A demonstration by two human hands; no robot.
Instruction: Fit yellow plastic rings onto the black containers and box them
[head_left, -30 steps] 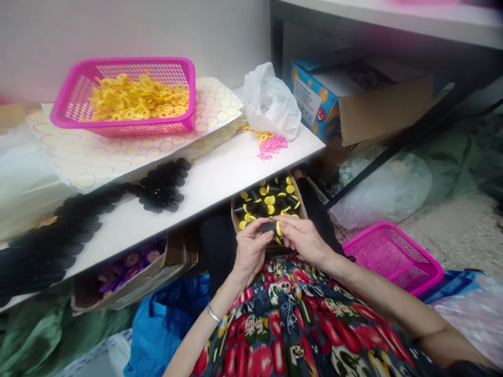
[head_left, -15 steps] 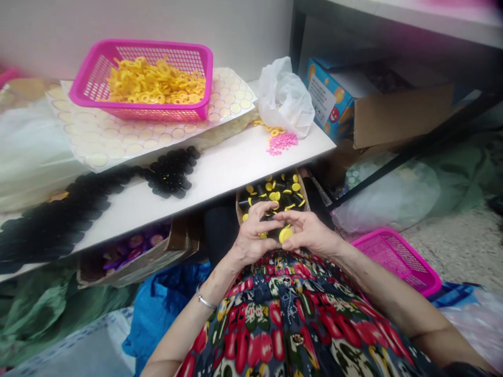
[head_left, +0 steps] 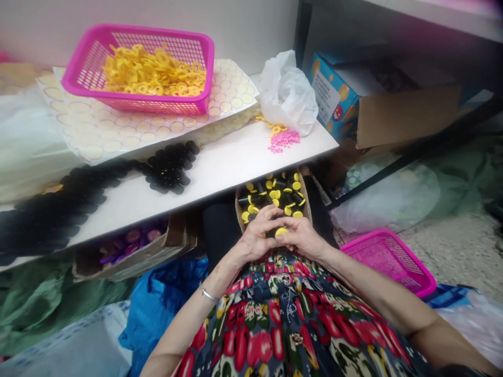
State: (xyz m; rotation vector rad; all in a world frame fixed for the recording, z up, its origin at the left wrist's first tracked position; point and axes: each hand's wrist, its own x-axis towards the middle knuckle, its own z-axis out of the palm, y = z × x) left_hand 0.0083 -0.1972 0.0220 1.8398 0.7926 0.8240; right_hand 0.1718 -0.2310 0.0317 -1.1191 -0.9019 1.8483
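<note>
Both hands meet in front of my body, above the near edge of a cardboard box point(head_left: 308, 209) of black pieces with yellow round caps. Between them is one yellow-capped piece point(head_left: 281, 231); its lower part is hidden by the fingers. My left hand point(head_left: 257, 234), with a silver bracelet on its wrist, closes around the piece from the left. My right hand point(head_left: 301, 236) grips it from the right, thumb against the yellow cap.
On the white table point(head_left: 231, 162) are a pink basket point(head_left: 149, 102) of yellow parts, many black pieces point(head_left: 167, 167), pink bits point(head_left: 283, 140) and a white plastic bag point(head_left: 290, 94). Another pink basket point(head_left: 393, 259) sits at the right. A blue bag point(head_left: 157, 309) lies low left.
The fingers of both hands have drawn closer together around the yellow-capped piece, covering more of its cap. The camera view has shifted slightly.
</note>
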